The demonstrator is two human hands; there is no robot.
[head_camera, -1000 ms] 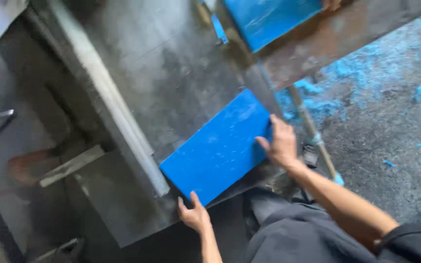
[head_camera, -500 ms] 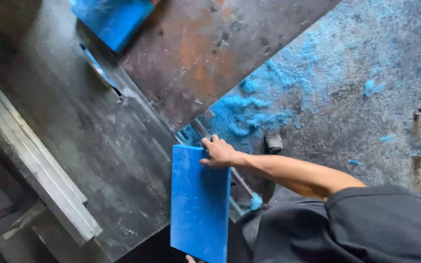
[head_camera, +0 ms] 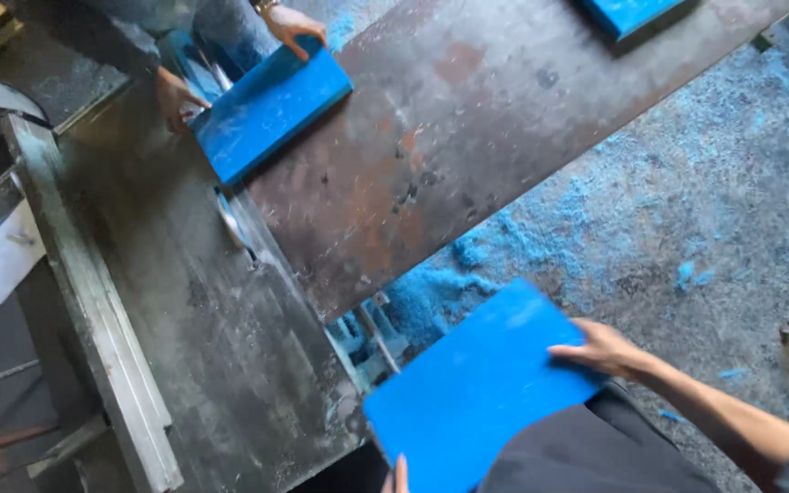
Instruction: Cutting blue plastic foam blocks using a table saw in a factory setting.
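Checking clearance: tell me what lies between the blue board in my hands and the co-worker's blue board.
In the head view, between blue board and co-worker's blue board: rusty steel table and saw blade.

A single head-worn camera looks steeply down, close over the near edge of the steel saw table (head_camera: pixel 230 365).

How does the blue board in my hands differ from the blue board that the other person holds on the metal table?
The near blue board is off the metal table, held over the floor by the right hand and the left hand. The far blue board lies flat on the table under another person's hands. The near one looks larger, being closer. The far one shows a thick side edge. Both are flat, rectangular and bright blue.
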